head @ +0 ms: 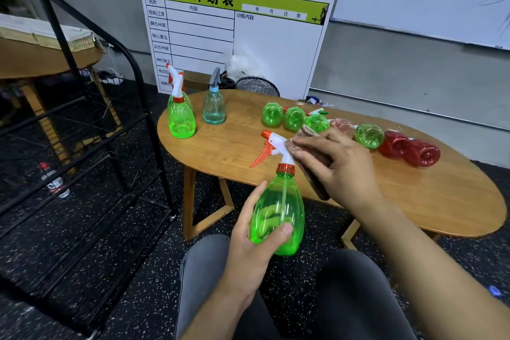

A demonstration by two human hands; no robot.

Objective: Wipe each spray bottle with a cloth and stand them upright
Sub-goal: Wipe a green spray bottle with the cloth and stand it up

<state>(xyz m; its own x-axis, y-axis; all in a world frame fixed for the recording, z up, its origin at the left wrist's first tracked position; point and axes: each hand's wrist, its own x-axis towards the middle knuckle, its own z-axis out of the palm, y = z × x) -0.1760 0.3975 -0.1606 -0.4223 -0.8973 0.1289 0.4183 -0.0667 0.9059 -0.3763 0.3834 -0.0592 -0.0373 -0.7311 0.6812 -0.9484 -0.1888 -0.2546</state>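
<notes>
My left hand (249, 246) grips a green spray bottle (278, 210) by its body, upright in front of the oval wooden table (414, 201). My right hand (339, 163) holds a brown cloth (311, 157) and presses it against the bottle's white and orange spray head (271, 146). Two green bottles (180, 116) and a pale blue bottle (214, 106) stand upright at the table's far left. Several bottles lie on their sides in a row across the table: green ones (294, 118), a pinkish one (343, 125) partly hidden behind my right hand, and two red ones (408, 150).
A black metal rack (82, 130) stands to the left on the speckled floor, with a water bottle (53, 181) lying beyond it. A printed board (234, 36) leans on the wall behind the table. My knees (276, 298) are below the table's near edge.
</notes>
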